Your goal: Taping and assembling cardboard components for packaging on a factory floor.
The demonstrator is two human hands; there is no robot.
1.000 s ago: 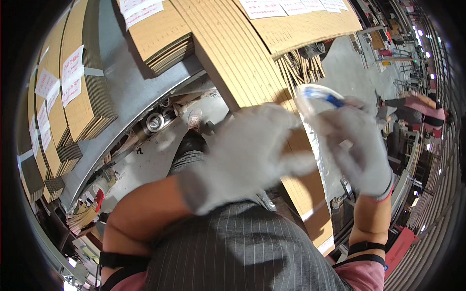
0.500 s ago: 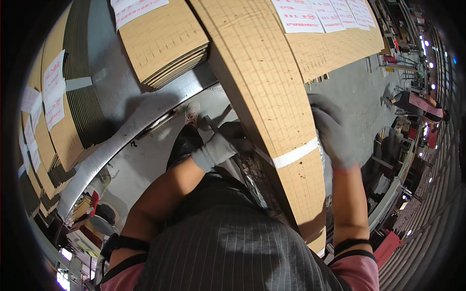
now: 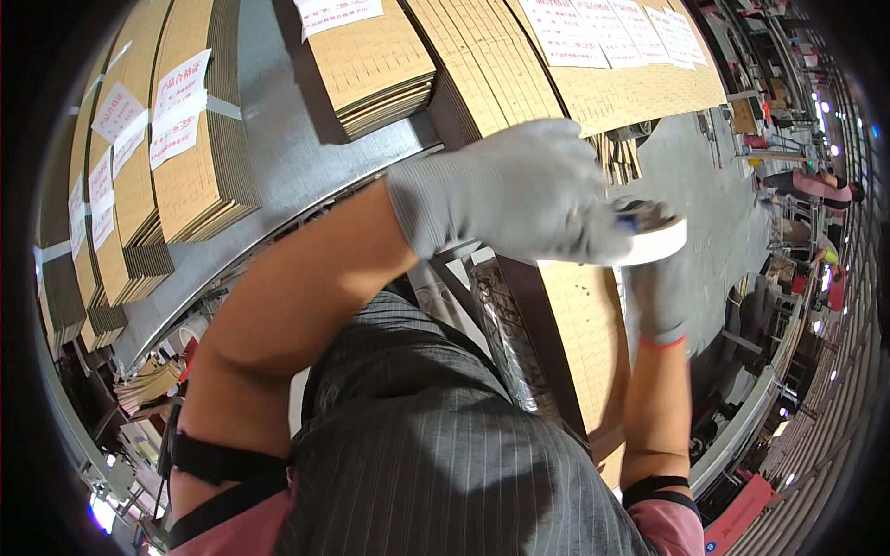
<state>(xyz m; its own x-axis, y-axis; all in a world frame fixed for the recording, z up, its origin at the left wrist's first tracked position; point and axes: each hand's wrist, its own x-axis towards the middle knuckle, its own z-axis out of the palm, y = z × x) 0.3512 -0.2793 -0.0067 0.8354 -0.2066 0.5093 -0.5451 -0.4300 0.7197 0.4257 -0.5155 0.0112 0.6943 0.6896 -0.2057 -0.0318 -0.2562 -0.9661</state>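
Observation:
A tall stack of long tan board strips (image 3: 577, 324) runs away from me, close against my front. Over its top reaches my left hand (image 3: 519, 190), in a grey knitted glove, its fingers closed on a roll of white tape (image 3: 660, 243) at the stack's right side. Some of those fingers are blurred. Just below the roll is my right hand (image 3: 660, 298), gloved too, beside the stack's right side. The roll covers its fingers, so their state does not show. White tape shows at the stack's edge under my left hand.
Shorter board stacks (image 3: 375, 79) with printed paper slips lie on a metal table (image 3: 278, 116). More taped stacks (image 3: 199, 139) stand at the left. A wide board (image 3: 640, 93) bearing slips is at the far right. Other people (image 3: 807, 185) are in the right background.
My left hand has come up from the stack's left side and crossed over its top to the right. The tape roll has come into view. My right hand has moved slightly nearer to me.

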